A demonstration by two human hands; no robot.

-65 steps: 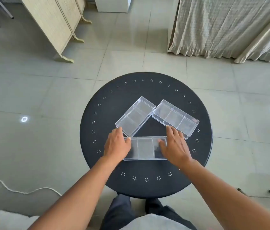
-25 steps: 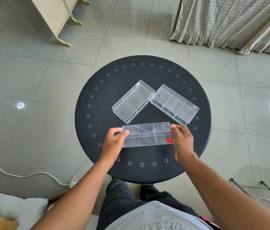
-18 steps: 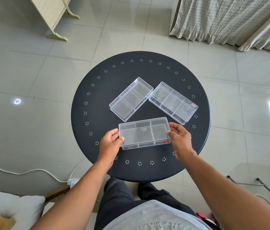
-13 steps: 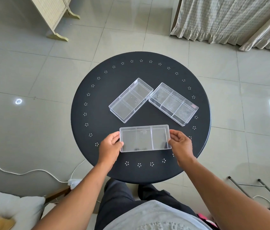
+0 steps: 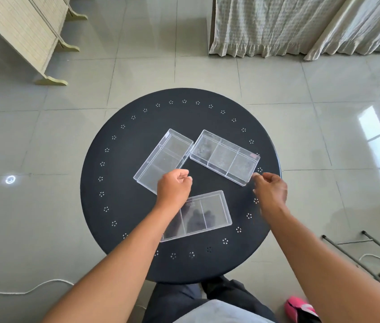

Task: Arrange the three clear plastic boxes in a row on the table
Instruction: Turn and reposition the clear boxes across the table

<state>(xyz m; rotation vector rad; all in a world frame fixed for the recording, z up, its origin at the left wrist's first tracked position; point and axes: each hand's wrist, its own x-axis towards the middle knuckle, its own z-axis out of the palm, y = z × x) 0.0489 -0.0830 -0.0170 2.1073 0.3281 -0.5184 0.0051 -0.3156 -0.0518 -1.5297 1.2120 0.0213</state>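
**Three boxes on counter, not in a row — both hands free of the near one**

Head view:
- Round black counter (image 5: 119, 183) with a ring of small flower-shaped perforations near the rim. All three clear plastic boxes lie on it.
- Near box (image 5: 204, 214): three compartments, lies flat closest to the person, long side roughly across the view, slightly skewed. Left forearm crosses over its left end. No hand on it.
- Far-left box (image 5: 163, 157): angled diagonally, far end toward upper right. Its far right corner sits just beside the far-right box, touching or nearly so; can't tell which.
- Far-right box (image 5: 225, 157): three compartments, angled the other way, small red label at its right corner. The two far boxes form a "V" pointing away from the person.
- Left hand (image 5: 174, 188): grip is loosely curled, fingers folded in, holding nothing, over the near corner of the far-left box. Contact with the box: can't tell.
- Right hand (image 5: 270, 191): grip is narrow, fingers bent, fingertips (image 5: 256, 175) at the near right corner of the far-right box. Looks like touching, not a clear grasp.
- Around: tiled floor (image 5: 207, 73), curtain (image 5: 266, 22) top right, folding screen (image 5: 21, 31) top left, white cable (image 5: 21, 291) on floor lower left.
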